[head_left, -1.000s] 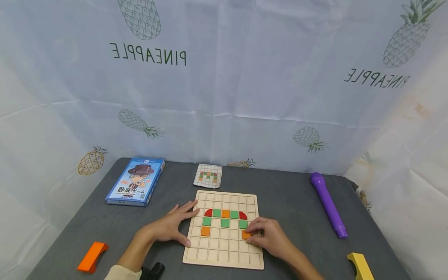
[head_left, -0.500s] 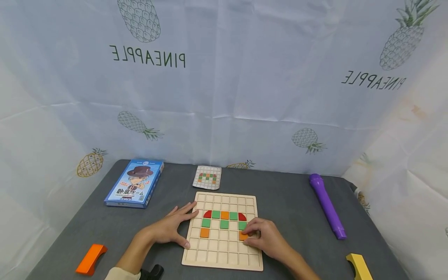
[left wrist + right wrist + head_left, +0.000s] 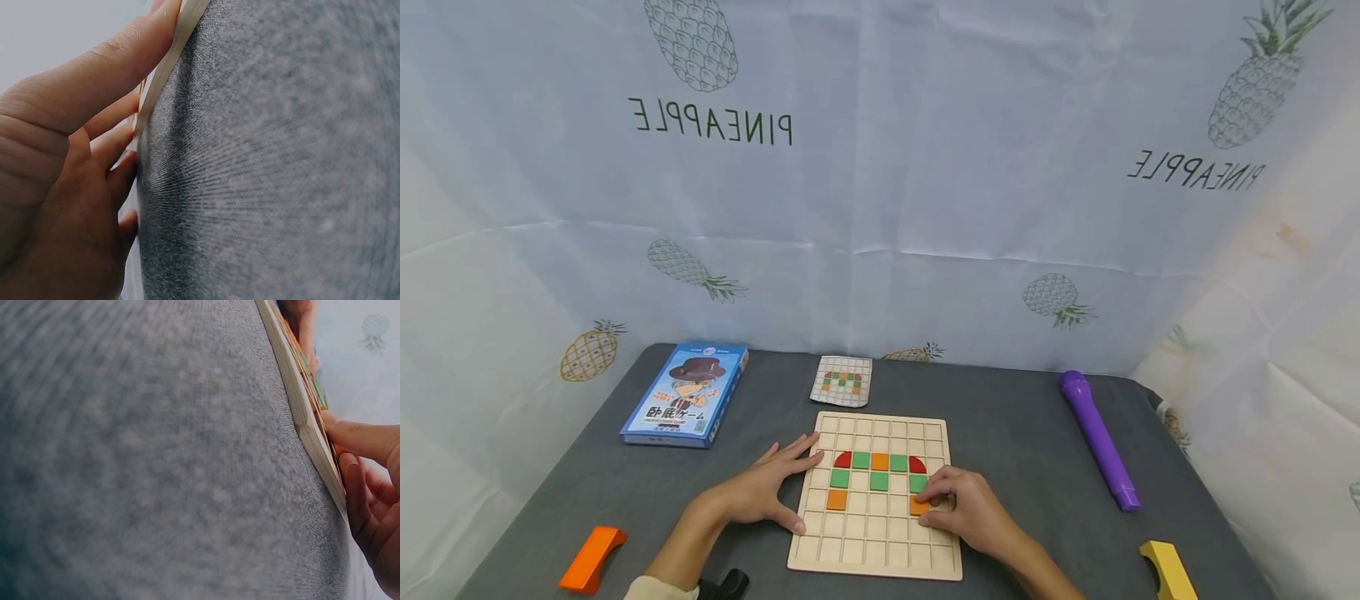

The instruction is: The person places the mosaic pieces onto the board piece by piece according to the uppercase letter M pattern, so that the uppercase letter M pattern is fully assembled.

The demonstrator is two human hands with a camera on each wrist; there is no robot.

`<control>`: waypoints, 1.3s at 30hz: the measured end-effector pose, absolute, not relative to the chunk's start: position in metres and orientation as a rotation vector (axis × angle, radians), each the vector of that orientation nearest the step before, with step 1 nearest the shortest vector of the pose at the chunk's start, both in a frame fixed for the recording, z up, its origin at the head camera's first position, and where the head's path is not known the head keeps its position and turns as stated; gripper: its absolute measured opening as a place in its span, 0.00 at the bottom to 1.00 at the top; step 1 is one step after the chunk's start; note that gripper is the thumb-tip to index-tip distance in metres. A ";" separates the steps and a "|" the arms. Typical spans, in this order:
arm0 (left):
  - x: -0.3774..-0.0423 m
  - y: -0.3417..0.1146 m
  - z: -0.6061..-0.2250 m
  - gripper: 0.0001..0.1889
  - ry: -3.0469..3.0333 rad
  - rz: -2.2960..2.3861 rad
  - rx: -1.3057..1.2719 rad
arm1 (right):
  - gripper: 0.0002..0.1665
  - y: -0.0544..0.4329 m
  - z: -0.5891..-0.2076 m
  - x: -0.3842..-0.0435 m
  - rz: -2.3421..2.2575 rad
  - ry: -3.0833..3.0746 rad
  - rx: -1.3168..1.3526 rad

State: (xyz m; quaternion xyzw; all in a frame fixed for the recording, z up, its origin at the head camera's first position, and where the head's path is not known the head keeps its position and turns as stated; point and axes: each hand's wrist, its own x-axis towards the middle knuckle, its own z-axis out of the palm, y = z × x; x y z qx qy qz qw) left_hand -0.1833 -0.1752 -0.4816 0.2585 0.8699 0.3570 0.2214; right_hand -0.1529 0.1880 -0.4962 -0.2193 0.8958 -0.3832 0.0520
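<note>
A pale wooden grid board [image 3: 872,550] lies on the dark tabletop. Set in its cells are red quarter-round tiles [image 3: 917,464], several green square tiles [image 3: 878,481] and orange square tiles [image 3: 837,499]. My left hand [image 3: 756,492] is spread along the board's left edge, thumb and fingertips touching it; the left wrist view shows the thumb [image 3: 119,62] against that edge. With thumb and fingers, my right hand [image 3: 966,506] pinches an orange tile [image 3: 917,507] at the right side, below a green one. Fingers partly cover this tile.
A small pattern card [image 3: 842,381] lies behind the board. A blue game box [image 3: 685,396] is at back left, a purple toy microphone [image 3: 1099,442] at right. Near the front are an orange arch block [image 3: 592,560] and a yellow arch block [image 3: 1168,570].
My right hand has shifted slightly left with the orange tile, bringing it into line under the green one. My left hand has stayed at the board's edge.
</note>
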 end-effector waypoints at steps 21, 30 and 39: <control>-0.183 -0.174 -0.479 0.57 2.404 0.975 0.683 | 0.10 0.188 -0.495 -0.153 -1.181 2.688 -0.654; -0.183 -0.175 -0.481 0.57 2.407 0.971 0.697 | 0.10 0.188 -0.496 -0.153 -1.177 2.700 -0.658; -0.183 -0.175 -0.480 0.57 2.404 0.980 0.715 | 0.13 0.193 -0.498 -0.153 -1.247 2.670 -0.694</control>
